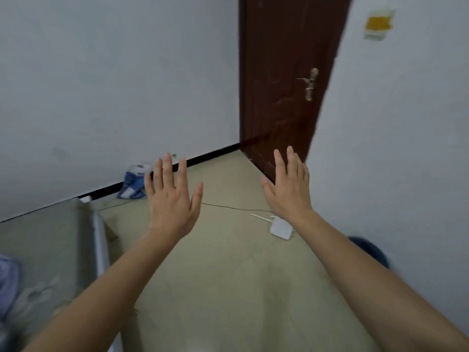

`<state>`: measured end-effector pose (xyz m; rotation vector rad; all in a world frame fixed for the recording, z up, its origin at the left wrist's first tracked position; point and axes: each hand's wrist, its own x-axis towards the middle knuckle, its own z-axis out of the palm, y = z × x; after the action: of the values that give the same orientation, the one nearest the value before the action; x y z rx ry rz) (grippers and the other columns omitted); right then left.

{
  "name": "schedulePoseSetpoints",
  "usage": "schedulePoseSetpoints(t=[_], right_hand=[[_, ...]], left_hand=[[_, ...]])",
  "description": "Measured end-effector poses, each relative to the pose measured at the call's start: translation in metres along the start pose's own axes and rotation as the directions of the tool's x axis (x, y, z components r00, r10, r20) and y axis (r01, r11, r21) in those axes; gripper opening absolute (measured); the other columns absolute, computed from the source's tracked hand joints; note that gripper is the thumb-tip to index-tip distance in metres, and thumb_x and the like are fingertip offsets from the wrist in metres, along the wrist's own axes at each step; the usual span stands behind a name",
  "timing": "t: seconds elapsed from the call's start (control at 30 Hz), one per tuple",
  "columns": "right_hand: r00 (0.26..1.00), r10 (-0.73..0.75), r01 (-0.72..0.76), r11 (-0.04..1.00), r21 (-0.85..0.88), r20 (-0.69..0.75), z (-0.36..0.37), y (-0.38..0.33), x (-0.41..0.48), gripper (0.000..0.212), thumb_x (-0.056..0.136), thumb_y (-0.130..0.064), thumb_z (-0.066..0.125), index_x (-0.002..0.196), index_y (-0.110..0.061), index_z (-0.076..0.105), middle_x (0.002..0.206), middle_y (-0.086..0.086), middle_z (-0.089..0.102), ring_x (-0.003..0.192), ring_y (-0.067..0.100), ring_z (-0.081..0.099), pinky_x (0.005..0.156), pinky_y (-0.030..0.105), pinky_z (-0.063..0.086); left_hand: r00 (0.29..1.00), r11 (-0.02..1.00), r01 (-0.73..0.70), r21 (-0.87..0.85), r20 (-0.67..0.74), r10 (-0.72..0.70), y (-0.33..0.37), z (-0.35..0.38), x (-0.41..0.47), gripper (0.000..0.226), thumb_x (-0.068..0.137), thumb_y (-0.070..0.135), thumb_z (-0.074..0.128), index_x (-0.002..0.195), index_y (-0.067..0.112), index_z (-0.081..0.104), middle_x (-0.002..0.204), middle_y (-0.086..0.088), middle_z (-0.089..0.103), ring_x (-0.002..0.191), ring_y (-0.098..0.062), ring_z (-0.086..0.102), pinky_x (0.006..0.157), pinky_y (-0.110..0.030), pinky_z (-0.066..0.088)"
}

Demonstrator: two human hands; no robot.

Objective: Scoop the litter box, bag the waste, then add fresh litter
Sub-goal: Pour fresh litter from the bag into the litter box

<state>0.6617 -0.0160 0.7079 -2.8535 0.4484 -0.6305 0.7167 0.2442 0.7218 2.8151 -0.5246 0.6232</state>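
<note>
My left hand (pixel 171 196) and my right hand (pixel 288 185) are stretched out in front of me above the beige floor, backs up, fingers straight and spread. Neither holds anything. A blue and white bag (pixel 134 182) leans against the wall base just left of my left hand. No litter box or scoop shows in this view.
A dark brown door (pixel 284 80) with a brass handle (pixel 311 83) stands shut ahead. A white router (pixel 280 227) with antennas and a thin black cable (pixel 228 206) lies on the floor. A grey bed edge (pixel 100 240) runs along the left. A dark round object (pixel 370 250) sits by the right wall.
</note>
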Motion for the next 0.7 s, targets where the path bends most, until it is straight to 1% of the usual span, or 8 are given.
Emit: schedulePoseSetpoints(t=[0.13,0.2,0.27,0.37,0.5,0.57,0.7], right_hand=[[0.988,-0.104,0.101,0.994,0.031,0.116,0.061,-0.105,0.038,0.074,0.097,-0.048,0.042,0.157,-0.016,0.011,0.163,0.018,0.004,0.149,0.034,0.011,0.121,0.049,0.01],[0.98,-0.147,0.141,0.989,0.053,0.133,0.081,-0.144,0.053,0.075,0.097,-0.049,0.041,0.157,-0.016,0.011,0.163,0.018,0.004,0.149,0.034,0.01,0.12,0.048,0.01],[0.972,-0.189,0.182,0.981,0.06,0.138,0.099,-0.175,0.072,0.074,0.097,-0.049,0.041,0.157,-0.016,0.012,0.163,0.017,0.004,0.15,0.032,0.009,0.121,0.048,0.011],[0.968,-0.196,0.184,0.979,0.09,0.155,0.131,-0.207,0.102,0.073,0.098,-0.048,0.042,0.157,-0.016,0.013,0.163,0.017,0.004,0.149,0.033,0.01,0.121,0.048,0.013],[0.956,-0.211,0.192,0.975,0.109,0.206,0.189,-0.235,0.148,0.071,0.098,-0.048,0.04,0.156,-0.016,0.014,0.163,0.018,0.005,0.148,0.033,0.012,0.12,0.047,0.01],[0.947,-0.226,0.205,0.972,0.11,0.23,0.224,-0.247,0.183,0.071,0.099,-0.048,0.04,0.156,-0.015,0.014,0.163,0.018,0.004,0.149,0.033,0.011,0.12,0.046,0.01],[0.934,-0.246,0.213,0.965,0.152,0.258,0.293,-0.281,0.277,0.07,0.099,-0.044,0.043,0.156,-0.013,0.017,0.162,0.02,0.006,0.148,0.033,0.013,0.12,0.044,0.013]], left_hand=[[0.995,0.994,0.094,0.046,0.03,-0.096,-0.099,0.005,0.005,0.072,0.097,0.055,0.021,0.155,0.013,0.021,0.162,-0.017,0.009,0.15,-0.033,0.005,0.118,-0.057,0.013],[0.987,0.988,0.147,0.047,0.053,-0.149,-0.138,0.01,0.014,0.073,0.097,0.056,0.018,0.155,0.012,0.019,0.163,-0.016,0.009,0.15,-0.033,0.005,0.119,-0.055,0.013],[0.984,0.984,0.156,0.081,0.071,-0.162,-0.17,0.019,0.031,0.073,0.097,0.056,0.017,0.155,0.012,0.019,0.163,-0.016,0.009,0.15,-0.033,0.006,0.119,-0.055,0.013],[0.977,0.98,0.165,0.111,0.119,-0.178,-0.21,0.042,0.062,0.073,0.097,0.056,0.016,0.155,0.012,0.02,0.162,-0.017,0.01,0.15,-0.034,0.007,0.119,-0.056,0.014],[0.961,0.973,0.189,0.131,0.181,-0.211,-0.255,0.09,0.109,0.074,0.097,0.057,0.013,0.156,0.012,0.017,0.163,-0.016,0.005,0.151,-0.033,0.001,0.12,-0.055,0.009],[0.955,0.972,0.182,0.146,0.211,-0.211,-0.277,0.116,0.142,0.075,0.096,0.058,0.011,0.156,0.012,0.016,0.163,-0.016,0.005,0.151,-0.032,0.001,0.12,-0.054,0.009],[0.946,0.971,0.191,0.147,0.236,-0.222,-0.328,0.164,0.233,0.076,0.095,0.059,0.01,0.155,0.013,0.02,0.163,-0.016,0.009,0.15,-0.033,0.007,0.12,-0.055,0.013]])
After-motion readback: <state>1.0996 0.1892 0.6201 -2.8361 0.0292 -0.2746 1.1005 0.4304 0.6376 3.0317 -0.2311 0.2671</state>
